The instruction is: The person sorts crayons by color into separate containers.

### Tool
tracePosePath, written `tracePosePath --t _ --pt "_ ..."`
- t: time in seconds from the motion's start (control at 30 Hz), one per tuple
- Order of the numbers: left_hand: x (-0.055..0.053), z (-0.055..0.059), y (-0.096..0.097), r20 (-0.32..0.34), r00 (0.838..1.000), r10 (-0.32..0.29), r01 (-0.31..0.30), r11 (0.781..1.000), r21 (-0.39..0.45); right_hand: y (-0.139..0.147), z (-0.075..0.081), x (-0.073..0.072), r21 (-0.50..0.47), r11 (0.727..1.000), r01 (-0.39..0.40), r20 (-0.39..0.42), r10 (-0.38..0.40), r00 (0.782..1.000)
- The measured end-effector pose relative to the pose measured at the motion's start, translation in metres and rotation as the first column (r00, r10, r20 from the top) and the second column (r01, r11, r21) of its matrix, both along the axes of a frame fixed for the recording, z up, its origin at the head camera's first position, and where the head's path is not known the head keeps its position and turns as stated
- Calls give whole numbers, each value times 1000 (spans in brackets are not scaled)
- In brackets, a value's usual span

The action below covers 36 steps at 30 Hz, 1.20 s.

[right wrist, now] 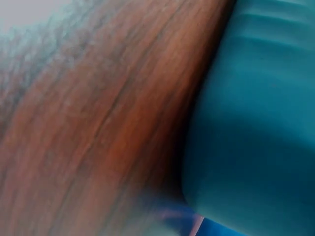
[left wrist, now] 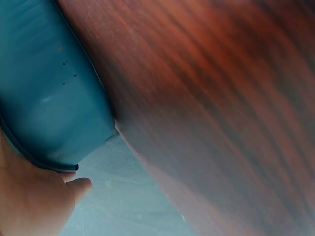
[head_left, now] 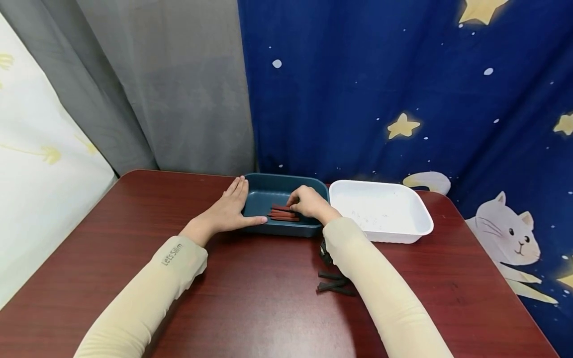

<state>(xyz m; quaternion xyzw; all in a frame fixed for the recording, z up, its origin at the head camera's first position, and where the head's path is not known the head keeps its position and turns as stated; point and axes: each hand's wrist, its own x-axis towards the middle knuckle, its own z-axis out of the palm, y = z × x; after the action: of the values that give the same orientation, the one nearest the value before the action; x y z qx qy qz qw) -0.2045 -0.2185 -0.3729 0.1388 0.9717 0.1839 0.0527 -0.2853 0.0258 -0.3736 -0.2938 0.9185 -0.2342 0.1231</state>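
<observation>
In the head view a dark teal tray [head_left: 286,180] stands near the table's back edge. Several thin reddish-brown sticks [head_left: 283,217] lie side by side in its front part. My left hand [head_left: 226,211] rests on the tray's left end, fingers straight along that side and thumb along the front rim. Reaching over the right side, my right hand [head_left: 309,203] has its fingertips curled inside the tray, pinching the end of a dark stick [head_left: 281,209] over the reddish ones. The left wrist view shows the tray's outer wall [left wrist: 59,98] beside part of my hand.
A white tray [head_left: 380,204] with small specks inside stands right of the teal one. Several black sticks [head_left: 332,285] lie loose on the brown table [head_left: 259,308], partly hidden by my right sleeve. Grey and blue curtains [head_left: 331,99] hang behind the table.
</observation>
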Motion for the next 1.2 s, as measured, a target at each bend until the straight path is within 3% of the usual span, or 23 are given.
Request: tracePosePath --t 0.33,0.43,0.6,0.87,1.2 --pt "0 -2 1 -1 1000 -1 1 1000 14 4 3 4 -9 1000 -2 -8 2 1000" --pt "0 -2 0 0 1000 4 -4 1000 14 9 8 9 -25 999 -23 -50 22 999" --pt "0 -2 -1 -5 1000 3 -3 1000 6 23 16 22 -39 997 -60 -152 53 987" --pt "0 -1 -3 -1 1000 0 0 1000 17 49 27 44 -37 998 -56 -225 47 973" --pt "1 -1 -1 -1 1000 -6 6 1000 15 83 31 70 -53 998 26 -264 -39 964"
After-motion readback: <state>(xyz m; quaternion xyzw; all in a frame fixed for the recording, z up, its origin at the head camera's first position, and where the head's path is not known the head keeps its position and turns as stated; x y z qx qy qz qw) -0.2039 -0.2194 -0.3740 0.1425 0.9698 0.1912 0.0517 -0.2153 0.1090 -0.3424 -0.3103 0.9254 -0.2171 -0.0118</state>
